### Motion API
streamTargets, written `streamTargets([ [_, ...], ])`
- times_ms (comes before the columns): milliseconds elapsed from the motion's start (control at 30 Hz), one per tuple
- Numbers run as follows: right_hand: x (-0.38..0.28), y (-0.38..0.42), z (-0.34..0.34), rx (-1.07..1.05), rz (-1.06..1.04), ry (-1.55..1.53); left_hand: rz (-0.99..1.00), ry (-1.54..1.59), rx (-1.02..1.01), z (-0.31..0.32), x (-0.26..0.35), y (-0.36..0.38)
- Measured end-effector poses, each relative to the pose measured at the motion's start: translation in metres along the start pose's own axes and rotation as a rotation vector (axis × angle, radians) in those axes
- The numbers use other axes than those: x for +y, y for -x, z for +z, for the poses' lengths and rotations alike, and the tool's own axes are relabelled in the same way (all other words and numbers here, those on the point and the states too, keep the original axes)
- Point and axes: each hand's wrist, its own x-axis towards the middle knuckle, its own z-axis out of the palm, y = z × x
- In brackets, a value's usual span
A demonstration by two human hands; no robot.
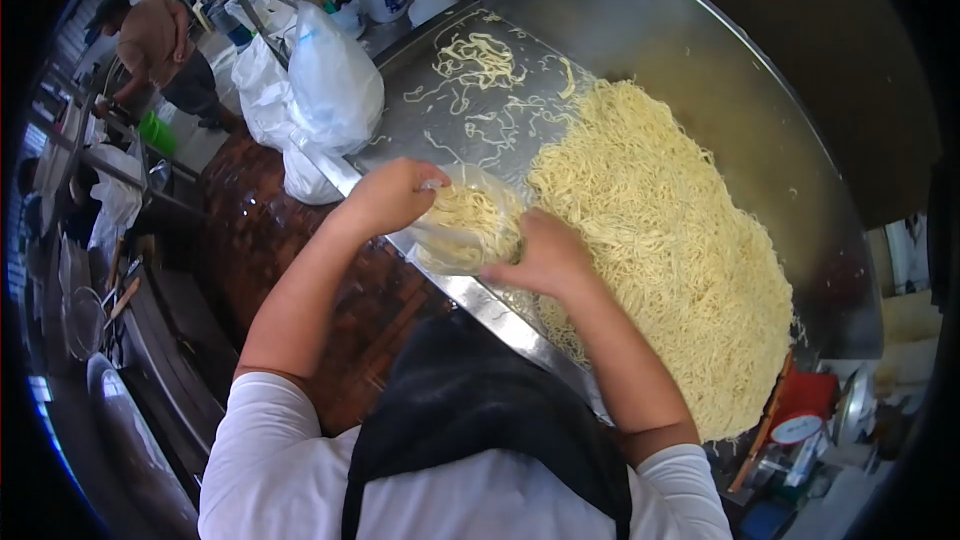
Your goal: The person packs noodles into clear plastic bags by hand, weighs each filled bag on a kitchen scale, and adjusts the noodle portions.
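A clear plastic bag point(462, 250) with pale noodles point(475, 212) inside is between my two hands, over the near edge of a steel table. My left hand point(392, 198) pinches the bag's rim at its upper left. On the other side, my right hand point(545, 255) grips the bag's right side, thumb towards me and fingers behind. A big heap of loose noodles point(660, 250) lies just right of my right hand. Thin strands point(485, 60) are scattered on the steel beyond the bag.
Filled white plastic bags point(335, 80) hang at the table's left corner. The table's metal rim point(500, 320) runs in front of me, and a high steel wall point(760, 90) stands behind the heap. A red scale point(805, 398) is at the right. Another person point(155, 45) stands far left.
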Motion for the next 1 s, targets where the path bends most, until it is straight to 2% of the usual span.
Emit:
streamTargets([
  [67, -0.01, 0.0, 0.024, 0.063, -0.001, -0.023, -0.043, 0.095, -0.005, 0.002, -0.003, 0.001],
  [167, 0.002, -0.004, 0.035, 0.041, 0.002, -0.188, -0.077, 0.22, 0.007, 0.008, -0.008, 0.005],
  [267, 0.013, 0.003, 0.043, 0.397, -0.145, -0.115, -0.058, 0.298, 0.047, 0.015, -0.011, 0.006],
  [367, 0.013, 0.007, 0.034, 0.439, -0.158, -0.324, -0.047, 0.337, 0.071, 0.022, -0.017, 0.004],
  [467, 0.004, 0.005, 0.023, 0.138, 0.072, -0.457, -0.026, 0.363, 0.077, 0.027, -0.018, 0.004],
  [567, 0.004, -0.002, 0.036, 0.172, 0.035, -0.323, -0.069, 0.399, 0.04, 0.027, -0.013, 0.004],
  [667, 0.007, -0.003, 0.044, 0.191, 0.059, -0.441, -0.091, 0.405, 0.025, 0.026, -0.013, 0.006],
  [767, 0.015, 0.001, 0.043, 0.125, 0.067, -0.597, -0.065, 0.412, 0.049, 0.028, -0.016, 0.009],
  [867, 0.021, 0.01, 0.021, -0.058, 0.053, -0.733, -0.039, 0.43, 0.066, 0.031, -0.019, 0.007],
  [1000, 0.029, 0.039, -0.021, -0.254, 0.034, -1.274, 0.043, 0.421, 0.1, 0.033, -0.021, 0.004],
])
